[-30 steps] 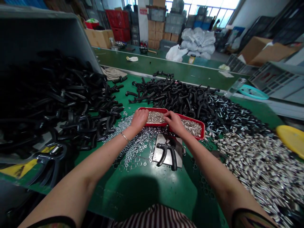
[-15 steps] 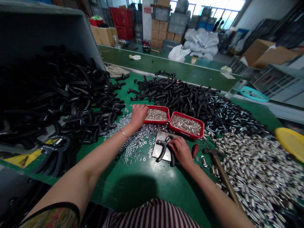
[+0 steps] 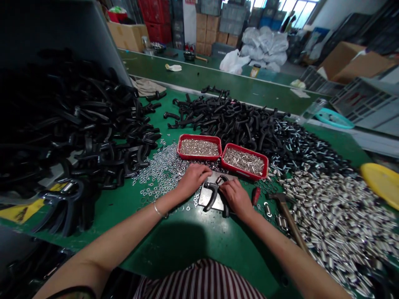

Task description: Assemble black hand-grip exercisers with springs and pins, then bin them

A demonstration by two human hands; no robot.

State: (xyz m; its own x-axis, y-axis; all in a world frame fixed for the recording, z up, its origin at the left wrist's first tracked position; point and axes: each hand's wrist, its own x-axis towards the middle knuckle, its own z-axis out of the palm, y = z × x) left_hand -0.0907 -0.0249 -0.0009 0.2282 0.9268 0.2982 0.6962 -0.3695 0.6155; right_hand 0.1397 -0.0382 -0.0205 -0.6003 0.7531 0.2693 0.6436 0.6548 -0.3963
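Note:
On a small metal plate [image 3: 204, 198] lies a black piece with two curved handle legs [image 3: 213, 196] and a bright metal part near its top. The fingers of my right hand [image 3: 237, 198] are closed on its right leg. My left hand [image 3: 193, 179] is just above and left of the piece, fingertips pinched together; whatever they hold is too small to make out. Behind the plate stand two red trays, the left tray [image 3: 199, 158] filled with tiny metal parts, the right tray [image 3: 240, 171] with small pins. Loose metal rings [image 3: 162, 170] are spread left of the plate.
Right of my right hand lie a red-handled tool [image 3: 256, 195] and a hammer [image 3: 291, 220]. Beyond them is a heap of metal cylinders [image 3: 339, 224]. Black handles are piled behind the trays [image 3: 230, 120] and in a large grey bin [image 3: 109, 45] at left. A yellow lid [image 3: 380, 182] sits far right.
My left hand has left the left red tray and come down and right to the black piece. My right hand stays on the piece. The view has shifted slightly.

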